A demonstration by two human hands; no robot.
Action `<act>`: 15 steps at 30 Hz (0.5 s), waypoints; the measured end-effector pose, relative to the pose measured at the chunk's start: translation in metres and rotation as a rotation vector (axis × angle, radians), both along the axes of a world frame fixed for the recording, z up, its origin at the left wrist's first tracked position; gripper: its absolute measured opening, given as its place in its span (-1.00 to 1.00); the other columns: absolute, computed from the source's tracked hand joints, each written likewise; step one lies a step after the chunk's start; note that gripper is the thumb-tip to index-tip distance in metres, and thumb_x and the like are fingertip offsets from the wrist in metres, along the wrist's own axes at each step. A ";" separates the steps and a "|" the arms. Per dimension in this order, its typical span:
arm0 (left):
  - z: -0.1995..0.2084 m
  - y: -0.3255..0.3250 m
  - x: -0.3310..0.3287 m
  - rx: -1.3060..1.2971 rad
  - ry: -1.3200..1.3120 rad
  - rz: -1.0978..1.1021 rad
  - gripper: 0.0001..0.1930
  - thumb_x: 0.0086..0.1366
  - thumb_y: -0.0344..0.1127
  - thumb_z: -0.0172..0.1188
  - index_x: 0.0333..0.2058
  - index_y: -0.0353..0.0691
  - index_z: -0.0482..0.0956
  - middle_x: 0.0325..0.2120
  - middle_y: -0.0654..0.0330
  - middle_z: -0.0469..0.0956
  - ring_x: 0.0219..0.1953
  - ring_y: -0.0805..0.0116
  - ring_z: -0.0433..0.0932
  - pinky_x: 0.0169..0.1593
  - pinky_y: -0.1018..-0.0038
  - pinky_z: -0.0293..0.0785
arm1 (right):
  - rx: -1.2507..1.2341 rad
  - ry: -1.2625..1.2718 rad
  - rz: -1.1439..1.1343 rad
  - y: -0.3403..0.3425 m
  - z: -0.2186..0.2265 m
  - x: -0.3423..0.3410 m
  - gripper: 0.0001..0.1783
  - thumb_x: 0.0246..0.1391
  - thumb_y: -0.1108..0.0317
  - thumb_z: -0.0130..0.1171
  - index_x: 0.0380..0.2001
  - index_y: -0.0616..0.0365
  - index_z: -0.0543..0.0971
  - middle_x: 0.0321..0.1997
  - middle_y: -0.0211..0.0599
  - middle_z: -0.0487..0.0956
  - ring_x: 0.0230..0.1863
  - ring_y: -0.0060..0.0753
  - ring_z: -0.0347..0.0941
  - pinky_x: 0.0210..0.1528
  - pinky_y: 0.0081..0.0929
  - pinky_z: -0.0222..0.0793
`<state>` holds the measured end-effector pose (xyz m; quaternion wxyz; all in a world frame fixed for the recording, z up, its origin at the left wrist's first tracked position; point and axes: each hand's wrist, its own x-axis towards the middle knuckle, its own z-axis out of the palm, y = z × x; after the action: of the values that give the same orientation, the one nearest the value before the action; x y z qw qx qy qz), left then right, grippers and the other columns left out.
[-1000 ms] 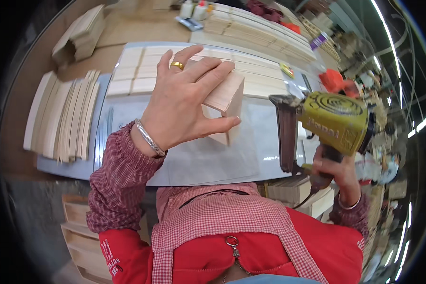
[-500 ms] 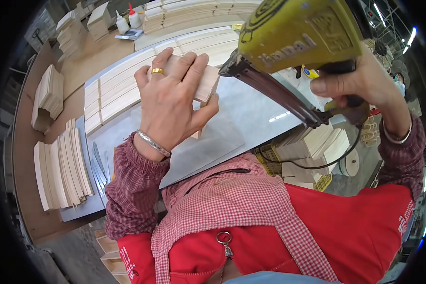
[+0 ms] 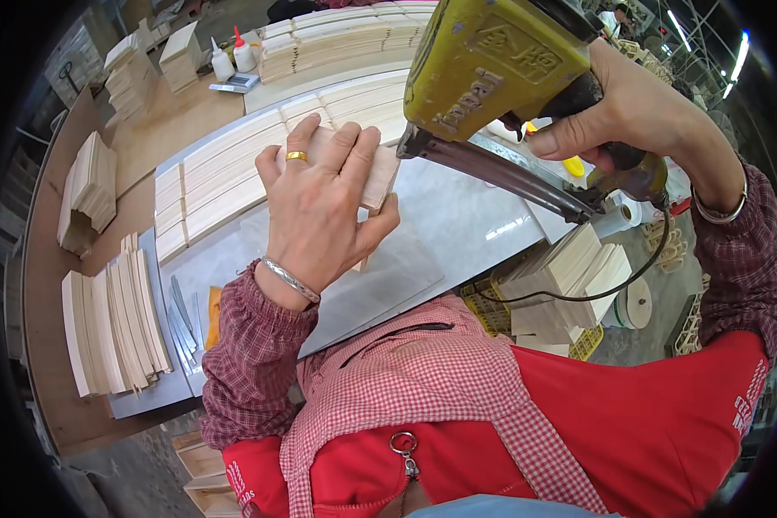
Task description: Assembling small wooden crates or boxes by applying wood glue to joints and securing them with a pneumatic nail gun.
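Observation:
My left hand (image 3: pixel 324 194) is wrapped round a small pale wooden piece (image 3: pixel 378 180) above the worktable, its fingers over the top and the thumb along the near side. Most of that wood is hidden under the palm. In my right hand (image 3: pixel 613 121) is a yellow pneumatic nail gun (image 3: pixel 483 69), gripped by its handle. The gun's nose lies against or very close to the right end of the wood; I cannot tell whether they touch. A black air hose (image 3: pixel 613 295) hangs from the gun's rear.
Rows of wooden strips (image 3: pixel 224 194) lie beyond my left hand on the grey tabletop (image 3: pixel 466 211). Upright thin boards (image 3: pixel 116 315) stand at the left. Two glue bottles (image 3: pixel 223 62) are at the back. Stacked boards (image 3: pixel 570 276) fill a yellow crate (image 3: pixel 587 344) at the lower right.
The nail gun has swung slightly left and tilted, its nose staying near the wood's right end. My left hand keeps its hold on the wood with little movement.

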<state>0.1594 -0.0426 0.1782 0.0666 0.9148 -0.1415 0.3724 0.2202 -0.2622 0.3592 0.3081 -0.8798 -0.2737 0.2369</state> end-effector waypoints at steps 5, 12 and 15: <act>-0.001 0.001 -0.001 -0.021 0.006 -0.006 -0.43 -0.04 -0.04 0.17 -0.01 -0.13 0.47 -0.04 0.24 0.45 0.08 0.00 0.29 -0.01 0.08 0.06 | -0.043 -0.001 0.016 0.006 0.005 -0.001 -0.52 -0.31 0.25 0.50 -0.38 0.35 0.53 -0.70 -0.34 0.50 -0.89 -0.62 0.23 -0.84 -0.75 0.13; -0.002 0.001 -0.001 -0.023 -0.018 -0.008 -0.43 -0.05 -0.05 0.18 -0.02 -0.14 0.46 -0.04 0.25 0.45 0.08 0.00 0.29 -0.01 0.07 0.06 | -0.070 -0.036 0.038 0.012 0.006 -0.004 -0.54 -0.31 0.26 0.50 -0.38 0.34 0.54 -0.70 -0.32 0.50 -0.87 -0.60 0.25 -0.82 -0.73 0.16; -0.002 0.001 -0.001 -0.023 -0.022 -0.005 -0.43 -0.05 -0.05 0.18 -0.03 -0.14 0.46 -0.04 0.25 0.45 0.08 0.00 0.29 -0.01 0.07 0.06 | -0.103 -0.079 0.048 0.013 0.007 -0.006 -0.55 -0.30 0.28 0.50 -0.38 0.34 0.54 -0.70 -0.32 0.50 -0.87 -0.59 0.25 -0.82 -0.71 0.17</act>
<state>0.1589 -0.0420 0.1767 0.0763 0.9094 -0.1403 0.3840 0.2147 -0.2491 0.3657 0.2457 -0.8963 -0.2943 0.2229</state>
